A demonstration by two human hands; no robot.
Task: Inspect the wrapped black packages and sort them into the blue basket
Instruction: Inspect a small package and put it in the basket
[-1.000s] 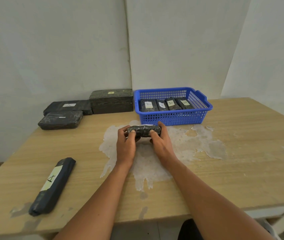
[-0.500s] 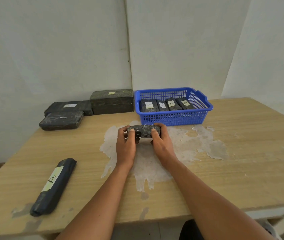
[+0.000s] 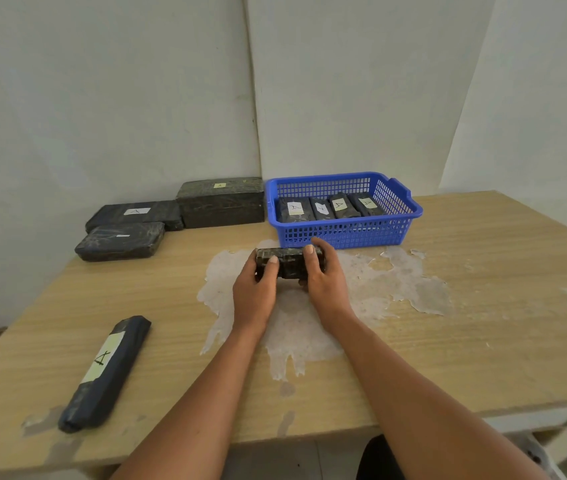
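The table is the largest thing, pale wood, with a patch of peeled white film spreading under and around both hands. Beyond the hands, at the far edge, stands the basket, blue and slotted, just past the fingertips; four packs lie side by side in it, each with a label facing up. To the left of the basket, touching or nearly touching it, sits a block, the tallest of the dark wrapped things. Farther left of the hands lie two slabs, the rear slab beside the block and the front slab just before it. Near the left forearm, well apart from the hands, a long pack lies at an angle with its label up. The left hand and right hand together grip the package, one at each end, thumbs on its near face and fingers curled over its top. The package is small, black and glossy, held just before the basket's near wall, over the film; whether it touches the table I cannot tell.
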